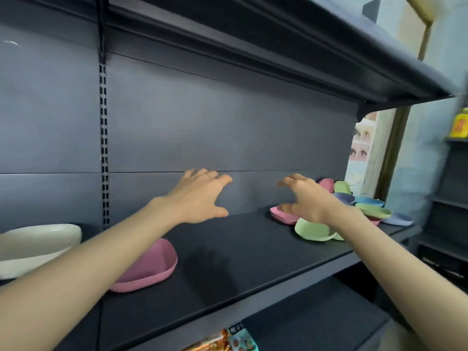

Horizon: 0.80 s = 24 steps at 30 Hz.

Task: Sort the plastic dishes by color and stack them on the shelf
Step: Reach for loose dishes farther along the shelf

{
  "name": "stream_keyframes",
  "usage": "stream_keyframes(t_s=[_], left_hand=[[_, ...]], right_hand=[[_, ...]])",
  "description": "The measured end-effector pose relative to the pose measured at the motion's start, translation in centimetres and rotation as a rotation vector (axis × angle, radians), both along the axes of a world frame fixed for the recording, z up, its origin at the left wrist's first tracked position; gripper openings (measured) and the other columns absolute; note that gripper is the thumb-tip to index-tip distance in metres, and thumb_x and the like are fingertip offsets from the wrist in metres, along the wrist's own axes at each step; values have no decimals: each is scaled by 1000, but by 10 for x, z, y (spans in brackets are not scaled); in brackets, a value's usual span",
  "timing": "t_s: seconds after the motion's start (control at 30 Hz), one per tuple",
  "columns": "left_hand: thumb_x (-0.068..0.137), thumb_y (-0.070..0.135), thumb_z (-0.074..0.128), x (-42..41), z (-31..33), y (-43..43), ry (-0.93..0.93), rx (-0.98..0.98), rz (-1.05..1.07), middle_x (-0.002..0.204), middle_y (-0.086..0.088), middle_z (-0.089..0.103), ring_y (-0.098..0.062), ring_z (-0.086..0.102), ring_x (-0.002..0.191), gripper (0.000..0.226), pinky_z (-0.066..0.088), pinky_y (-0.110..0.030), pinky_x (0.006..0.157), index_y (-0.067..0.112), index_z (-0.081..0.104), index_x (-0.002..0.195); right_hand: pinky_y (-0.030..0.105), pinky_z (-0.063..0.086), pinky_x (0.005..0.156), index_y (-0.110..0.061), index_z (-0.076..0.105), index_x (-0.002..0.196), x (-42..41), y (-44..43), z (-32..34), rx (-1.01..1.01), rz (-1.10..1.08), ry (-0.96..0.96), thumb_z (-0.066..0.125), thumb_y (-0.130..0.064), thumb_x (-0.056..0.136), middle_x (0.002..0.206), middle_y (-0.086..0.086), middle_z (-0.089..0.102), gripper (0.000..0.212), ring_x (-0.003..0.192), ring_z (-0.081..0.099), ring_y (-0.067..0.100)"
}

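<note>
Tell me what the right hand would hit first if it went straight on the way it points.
Most likely the pink dish just beneath the right hand; if it passes above that, the shelf's back panel. Depth is unclear.

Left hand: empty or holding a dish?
Empty. The left hand is open, its fingers spread over the shelf, with nothing in its grip.

Dark grey shelf (pixel 253 252) carries a cream bowl (pixel 38 247) at near left, a pink dish (pixel 152 267) just right of it, and a jumbled pile of pink, green and blue dishes (pixel 369 211) at far right.
</note>
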State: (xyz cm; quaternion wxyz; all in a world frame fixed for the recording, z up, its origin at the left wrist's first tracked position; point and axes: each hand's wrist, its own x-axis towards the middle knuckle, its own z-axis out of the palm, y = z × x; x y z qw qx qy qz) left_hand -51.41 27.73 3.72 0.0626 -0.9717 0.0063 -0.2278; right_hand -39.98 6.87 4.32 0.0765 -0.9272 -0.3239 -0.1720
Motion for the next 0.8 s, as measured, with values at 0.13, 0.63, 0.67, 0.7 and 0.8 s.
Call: stream_keyframes(t_s=[0.13,0.63,0.67,0.7,0.8], left_hand=[[87,47,59,45,3,-18,1,-2,-29,137,0,45,-23,34,131,70,18,-37,111,23,28,145],[85,51,59,259,-32,-41,137,-100,-84,133,1,48,-22,40,124,71,29,-35,103,25,29,144],[85,51,59,272,-35,-43,153,-118,-85,133,1,48,-21,41,124,71,30,-35,102,25,30,144],[85,51,59,283,-38,-44,174,-137,-87,133,1,48,-21,41,124,70,31,-35,101,26,30,144],[85,51,60,314,-48,-48,236,-206,-83,135,2,47,-19,40,126,70,32,-34,102,27,31,143]], right_hand=[[42,41,100,-17,38,141,42,-24,1,20,-18,18,65,-35,86,140,5,39,64,127,41,29],[36,41,98,-16,43,139,247,-47,-25,-25,-34,62,67,-36,85,137,7,46,63,124,44,28],[36,41,98,-15,43,139,260,-48,-28,-24,-32,82,67,-36,85,138,7,46,62,124,44,27],[35,40,99,-15,43,139,273,-49,-31,-26,-28,102,67,-36,85,138,7,45,62,125,44,27],[34,38,102,-15,43,138,311,-48,-39,-17,-11,148,67,-37,85,140,6,47,63,128,43,26]])
